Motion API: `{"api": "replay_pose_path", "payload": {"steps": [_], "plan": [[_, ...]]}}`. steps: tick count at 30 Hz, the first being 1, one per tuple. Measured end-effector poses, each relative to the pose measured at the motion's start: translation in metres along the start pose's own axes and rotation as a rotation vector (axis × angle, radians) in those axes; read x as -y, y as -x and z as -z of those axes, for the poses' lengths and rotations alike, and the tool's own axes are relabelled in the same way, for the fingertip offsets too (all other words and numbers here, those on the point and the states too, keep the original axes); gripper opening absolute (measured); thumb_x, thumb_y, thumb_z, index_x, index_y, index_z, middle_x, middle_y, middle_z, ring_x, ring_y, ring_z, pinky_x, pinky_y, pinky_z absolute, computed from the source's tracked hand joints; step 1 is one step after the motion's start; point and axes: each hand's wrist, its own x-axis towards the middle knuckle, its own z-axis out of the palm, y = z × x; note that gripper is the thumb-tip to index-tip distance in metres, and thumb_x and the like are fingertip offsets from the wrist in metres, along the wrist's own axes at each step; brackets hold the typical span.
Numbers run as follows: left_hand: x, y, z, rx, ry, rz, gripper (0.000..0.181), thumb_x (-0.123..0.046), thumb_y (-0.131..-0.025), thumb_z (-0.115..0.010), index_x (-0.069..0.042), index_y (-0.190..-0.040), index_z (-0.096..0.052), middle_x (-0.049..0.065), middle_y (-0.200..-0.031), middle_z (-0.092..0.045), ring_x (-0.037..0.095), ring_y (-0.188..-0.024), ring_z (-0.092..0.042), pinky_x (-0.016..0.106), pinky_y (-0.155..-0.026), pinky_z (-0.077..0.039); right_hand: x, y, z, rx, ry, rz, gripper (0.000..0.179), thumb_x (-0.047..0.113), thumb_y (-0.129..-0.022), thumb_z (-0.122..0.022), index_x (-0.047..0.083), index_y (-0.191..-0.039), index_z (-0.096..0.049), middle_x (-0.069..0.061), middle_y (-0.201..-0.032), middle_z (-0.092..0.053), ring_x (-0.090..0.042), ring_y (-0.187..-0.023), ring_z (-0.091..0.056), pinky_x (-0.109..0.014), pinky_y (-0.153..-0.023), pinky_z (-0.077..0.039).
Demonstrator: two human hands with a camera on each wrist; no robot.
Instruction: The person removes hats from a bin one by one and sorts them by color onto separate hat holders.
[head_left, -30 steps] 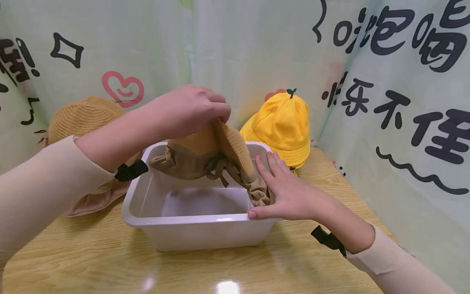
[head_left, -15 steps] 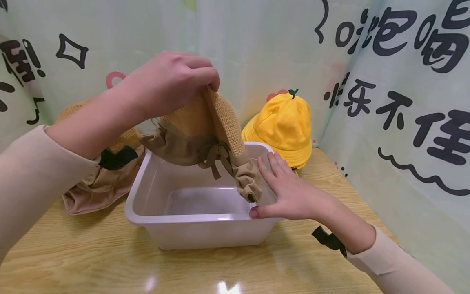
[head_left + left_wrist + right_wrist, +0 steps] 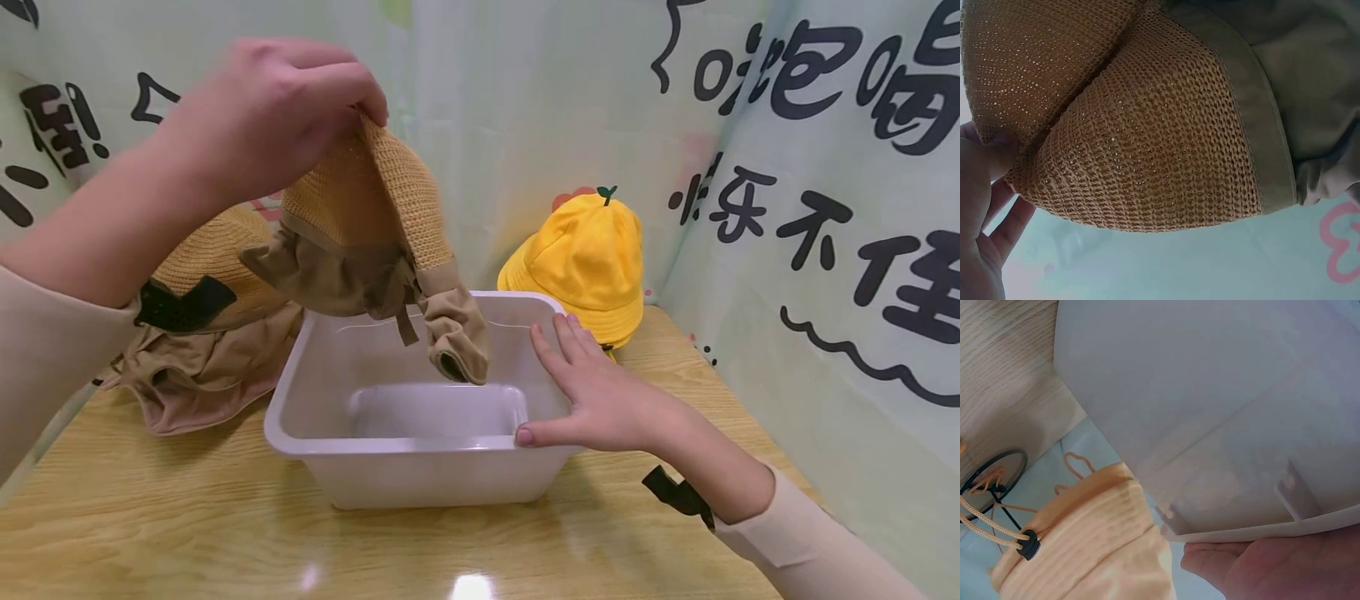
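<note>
My left hand (image 3: pixel 277 108) pinches the crown of a tan woven sun hat (image 3: pixel 341 200) with a brown cloth brim and a tie. The hat hangs folded above the back left of a pale plastic basin (image 3: pixel 427 454). Seen from the left wrist, thumb and fingers grip the folded weave (image 3: pixel 1147 131) at its tip. My right hand (image 3: pixel 600 404) rests on the basin's right rim with fingers spread and thumb at the front corner. In the right wrist view, the palm (image 3: pixel 1272 569) lies along the rim, against the outer wall (image 3: pixel 1210 412).
Behind the basin's right corner sits a yellow bucket hat (image 3: pixel 581 258) with a green sprout; its drawcord and toggle (image 3: pixel 1029 544) show in the right wrist view. Another straw hat (image 3: pixel 217 271) with brown cloth stands at the left. A printed curtain (image 3: pixel 465 167) hangs behind the wooden table (image 3: pixel 225 517).
My left hand has risen and moved left, lifting the woven sun hat out of the basin. My right hand stays on the rim. More of the left-hand straw hat now shows.
</note>
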Motion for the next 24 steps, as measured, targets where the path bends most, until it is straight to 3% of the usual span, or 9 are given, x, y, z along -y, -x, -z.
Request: {"api": "replay_pose_path", "payload": {"steps": [4,8,17,24], "plan": [[0.009,0.006,0.008,-0.008,-0.027,0.075,0.022,0.005,-0.099,-0.049,-0.001,-0.098,-0.070,0.014,-0.096,-0.071,0.031,-0.088,-0.067,0.051,-0.078,-0.056,0.000,0.001,0.000,-0.002,-0.008,-0.004,0.121,0.082,-0.077,-0.058,0.013,-0.161,-0.005,-0.020,-0.165,0.009,-0.038,-0.153,0.011,-0.058,-0.121,-0.009],[0.017,0.014,0.013,-0.017,-0.070,0.106,0.024,0.005,-0.100,-0.045,0.002,-0.099,-0.069,0.017,-0.097,-0.070,0.033,-0.091,-0.065,0.053,-0.080,-0.054,0.001,0.001,0.000,0.004,-0.015,-0.008,0.120,0.082,-0.077,-0.058,0.015,-0.161,-0.005,-0.020,-0.166,0.009,-0.038,-0.153,0.011,-0.059,-0.121,-0.010],[0.035,0.031,0.028,-0.040,-0.186,0.086,0.025,0.002,-0.102,-0.043,0.004,-0.102,-0.068,0.020,-0.098,-0.069,0.036,-0.090,-0.059,0.050,-0.083,-0.050,0.001,0.000,0.003,0.052,-0.008,0.006,0.114,0.081,-0.079,-0.056,0.019,-0.162,-0.007,-0.022,-0.165,0.011,-0.041,-0.152,0.012,-0.062,-0.119,-0.011],[0.049,0.036,0.043,-0.014,-0.274,0.194,0.031,-0.008,-0.106,-0.037,0.007,-0.107,-0.065,0.025,-0.109,-0.062,0.041,-0.104,-0.052,0.051,-0.103,-0.044,0.000,-0.002,0.006,0.072,0.014,0.010,0.112,0.081,-0.081,-0.055,0.019,-0.162,-0.008,-0.025,-0.164,0.011,-0.044,-0.151,0.011,-0.063,-0.118,-0.011]]}}
